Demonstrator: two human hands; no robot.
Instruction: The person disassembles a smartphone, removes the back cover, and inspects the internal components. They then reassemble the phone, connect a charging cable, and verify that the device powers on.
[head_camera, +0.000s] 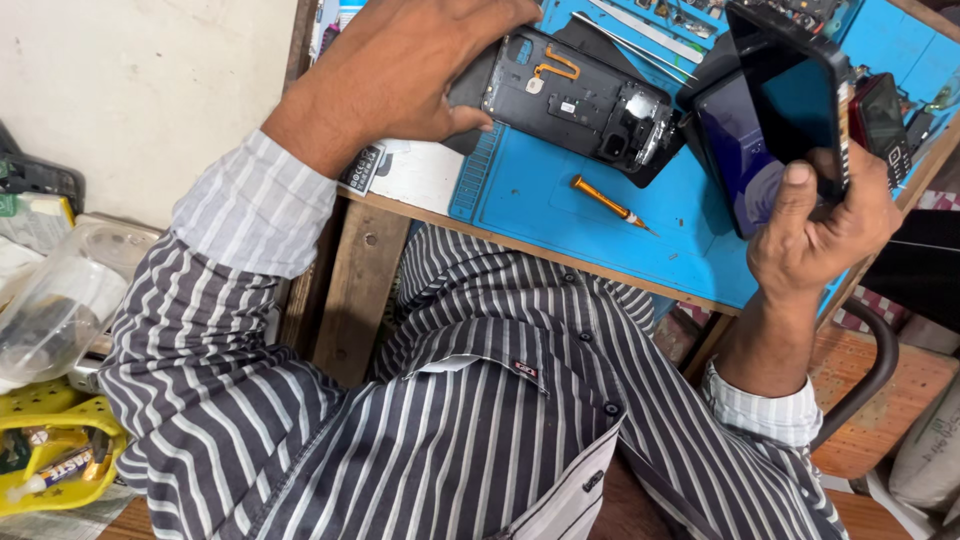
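Left hand: left hand (400, 70) is curled over the near end of an opened black phone body (575, 100) with its inner frame, orange flex cable and camera module exposed; thumb under the edge, fingers wrapped over the top.
Right hand: right hand (820, 235) pinches a thin black glossy display panel (790, 95), thumb pressed on the face near its lower corner, fingers behind.
Position: both parts are held just above the blue rubber work mat (540, 195) on the wooden bench.
Beside: a second dark phone with a bluish screen (735, 155) lies behind the panel; whether it touches the panel is hard to tell.
On mat: a small orange-handled screwdriver (605, 200), lying free between the hands.
Handling: the panel looks light, stiff, slippery and brittle; best gripped by its edges, not the face. The body is rigid; hold its outer frame, clear of the flex cable.
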